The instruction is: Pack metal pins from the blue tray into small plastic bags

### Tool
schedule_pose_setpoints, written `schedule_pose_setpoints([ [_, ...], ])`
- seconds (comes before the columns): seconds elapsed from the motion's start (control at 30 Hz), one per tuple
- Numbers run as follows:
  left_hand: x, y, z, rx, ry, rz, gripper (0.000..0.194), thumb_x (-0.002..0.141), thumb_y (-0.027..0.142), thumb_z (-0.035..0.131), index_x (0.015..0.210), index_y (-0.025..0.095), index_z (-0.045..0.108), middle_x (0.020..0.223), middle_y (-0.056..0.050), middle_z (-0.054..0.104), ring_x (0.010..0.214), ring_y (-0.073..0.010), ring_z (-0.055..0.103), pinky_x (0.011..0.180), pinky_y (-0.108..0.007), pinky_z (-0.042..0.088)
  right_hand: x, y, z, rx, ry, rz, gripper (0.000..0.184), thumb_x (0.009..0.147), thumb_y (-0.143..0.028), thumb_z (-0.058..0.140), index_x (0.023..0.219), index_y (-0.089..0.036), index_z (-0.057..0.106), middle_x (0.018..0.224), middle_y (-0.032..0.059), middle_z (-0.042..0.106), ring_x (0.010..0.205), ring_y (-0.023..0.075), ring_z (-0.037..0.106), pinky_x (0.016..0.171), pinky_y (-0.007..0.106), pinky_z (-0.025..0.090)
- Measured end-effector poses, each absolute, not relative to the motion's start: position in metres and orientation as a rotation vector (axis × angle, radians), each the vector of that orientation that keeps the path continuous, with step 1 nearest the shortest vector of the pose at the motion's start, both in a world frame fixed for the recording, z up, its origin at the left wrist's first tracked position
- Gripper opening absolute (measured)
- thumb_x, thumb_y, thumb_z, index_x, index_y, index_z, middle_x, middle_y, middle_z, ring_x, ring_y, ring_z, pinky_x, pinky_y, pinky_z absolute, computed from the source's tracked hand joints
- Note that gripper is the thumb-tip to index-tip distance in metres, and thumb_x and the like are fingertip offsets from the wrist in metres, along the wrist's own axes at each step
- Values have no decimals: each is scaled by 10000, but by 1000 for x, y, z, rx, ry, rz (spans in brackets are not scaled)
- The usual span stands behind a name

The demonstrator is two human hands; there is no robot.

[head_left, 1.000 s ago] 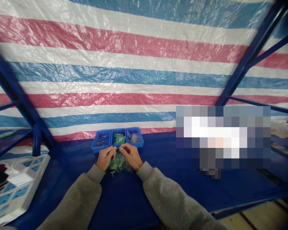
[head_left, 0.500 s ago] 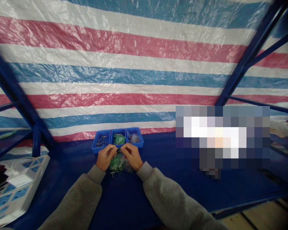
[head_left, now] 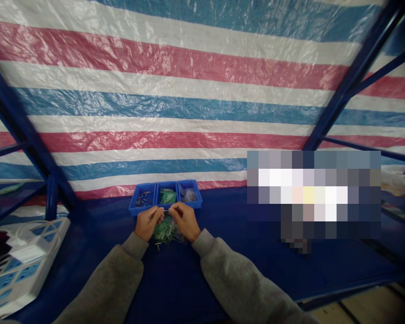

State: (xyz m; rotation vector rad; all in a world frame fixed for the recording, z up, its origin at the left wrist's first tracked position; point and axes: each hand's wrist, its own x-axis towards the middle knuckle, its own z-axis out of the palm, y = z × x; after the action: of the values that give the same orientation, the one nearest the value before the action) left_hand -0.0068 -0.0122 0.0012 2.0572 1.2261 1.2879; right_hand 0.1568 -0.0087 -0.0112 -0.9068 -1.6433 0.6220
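Observation:
My left hand (head_left: 148, 222) and my right hand (head_left: 186, 220) meet close together over the table, fingertips pinched. A thin, shiny metal pin (head_left: 166, 210) spans the small gap between them, gripped at both ends; its exact kind is too small to tell. Under the hands lies a loose pile of green and clear pieces (head_left: 165, 230) mixed with metal pins, partly hidden by my fingers. Just beyond stand three joined blue bins: the left bin (head_left: 131, 204) holds metal pins, the middle bin (head_left: 167, 183) green pieces, the right bin (head_left: 198, 198) clear plastic pieces.
A white power strip (head_left: 37, 274) with blue sockets and white cables lies at the left of the blue table (head_left: 175, 288). Blue metal posts (head_left: 52, 198) frame both sides. Behind hangs a striped tarp (head_left: 189, 112). A blurred-out patch (head_left: 310, 198) covers the right.
Both hands stay almost in place. My fingertips have parted slightly, and the metal pin between them shows more clearly. Pile and bins look the same.

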Motion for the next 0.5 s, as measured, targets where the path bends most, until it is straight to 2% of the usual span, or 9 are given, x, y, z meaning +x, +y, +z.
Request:
schedule_pose_setpoints([
  [0.1,-6,-10,-1,2068,1214,1346,201,832,335,533,796,157,619,657,-1,618,494,-91,549,520,-199,462,159,-8,-9,-955,-1623,578,310,895,-360,445,689,-166,571,584,-17,517,555,104,471,547,200,363],
  [0.2,-6,-10,-2,2114,1221,1398,199,813,327,564,903,161,625,755,-22,649,517,-96,569,538,-207,482,160,-9,-8,-967,-1635,560,349,905,-372,425,653,-166,551,545,-27,488,536,99,452,541,197,349],
  [0.4,-5,-12,0,2194,1226,1338,177,837,314,525,810,161,608,721,-17,627,512,-93,554,540,-203,460,159,-9,-9,-964,-1639,589,372,910,-374,414,637,-165,555,541,-26,493,529,97,457,542,197,356],
  [0.5,-4,-15,3,2238,1248,1310,208,858,309,490,756,161,595,636,2,583,505,-92,531,547,-202,437,158,-9,-9,-933,-1614,632,278,890,-357,456,747,-168,600,623,-14,558,551,102,490,545,201,378],
])
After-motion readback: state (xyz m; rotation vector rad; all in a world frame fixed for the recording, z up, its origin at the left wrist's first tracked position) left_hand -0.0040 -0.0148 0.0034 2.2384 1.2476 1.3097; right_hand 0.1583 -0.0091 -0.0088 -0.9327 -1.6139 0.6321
